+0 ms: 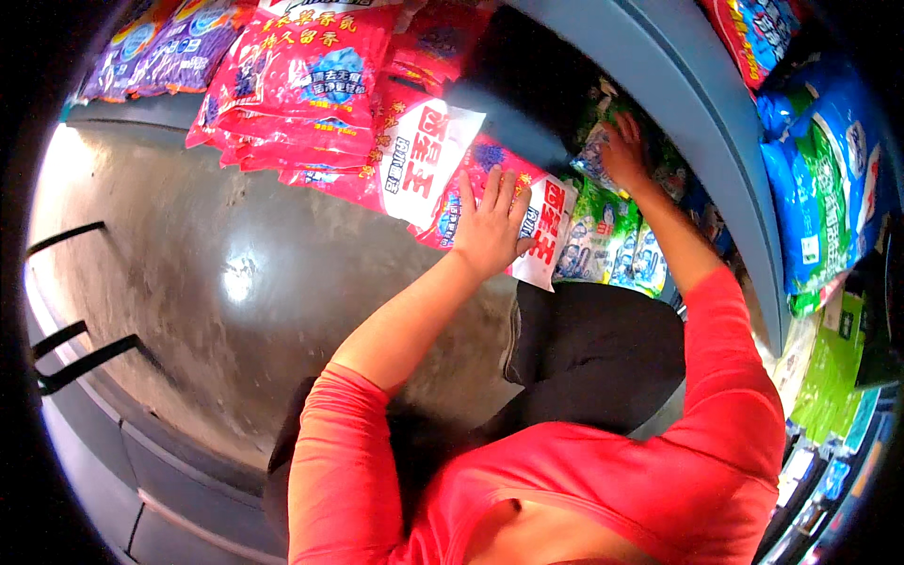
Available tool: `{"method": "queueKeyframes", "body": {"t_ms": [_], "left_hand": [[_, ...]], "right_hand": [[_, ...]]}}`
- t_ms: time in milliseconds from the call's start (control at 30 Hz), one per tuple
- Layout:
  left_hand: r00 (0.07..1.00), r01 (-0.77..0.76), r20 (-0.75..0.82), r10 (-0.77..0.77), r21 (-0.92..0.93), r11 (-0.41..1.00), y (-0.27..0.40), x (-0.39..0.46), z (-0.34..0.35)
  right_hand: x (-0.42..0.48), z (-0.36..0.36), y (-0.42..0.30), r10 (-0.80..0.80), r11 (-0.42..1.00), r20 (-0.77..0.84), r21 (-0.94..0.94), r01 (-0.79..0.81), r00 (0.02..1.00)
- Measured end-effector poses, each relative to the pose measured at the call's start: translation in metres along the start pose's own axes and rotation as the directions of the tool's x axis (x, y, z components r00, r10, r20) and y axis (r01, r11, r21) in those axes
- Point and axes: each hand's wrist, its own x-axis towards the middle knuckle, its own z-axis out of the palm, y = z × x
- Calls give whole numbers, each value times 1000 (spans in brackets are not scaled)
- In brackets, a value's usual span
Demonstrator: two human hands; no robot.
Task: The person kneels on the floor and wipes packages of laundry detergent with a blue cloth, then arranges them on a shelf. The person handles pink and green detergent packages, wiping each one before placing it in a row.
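Note:
My left hand (494,226) lies with spread fingers on a pink and white detergent bag (540,212) on the low shelf. Another pink and white bag (417,162) lies beside it to the left. My right hand (625,152) reaches deeper under the upper shelf, its fingers apart at a clear, blue-printed packet (593,152) in the shadow; whether it grips the packet cannot be told. Green and white packets (600,233) lie between my two forearms, right of the pink bag.
A pile of pink bags (304,92) and some purple bags (169,56) fill the shelf's left. The curved grey edge of the upper shelf (734,141) passes close over my right arm, with blue and green bags (826,191) on it. Black hooks (85,353) stick out at the far left.

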Motion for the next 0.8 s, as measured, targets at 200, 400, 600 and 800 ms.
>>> {"method": "queueKeyframes", "body": {"t_ms": [200,400,600,800], "left_hand": [[999,-31,8,31,-6,1000,2,19,-4],[997,-64,36,62,43,997,1,11,0],[999,-40,16,39,81,996,-5,-1,-1],[998,-55,-14,56,32,998,-3,2,2]], "right_hand": [[-193,-32,45,448,890,127,-155,-428,885],[-182,-37,73,561,808,208,75,-585,802],[-40,-22,22,193,950,-135,274,-151,972],[116,35,-145,-509,652,-307,472,593,804]]}}
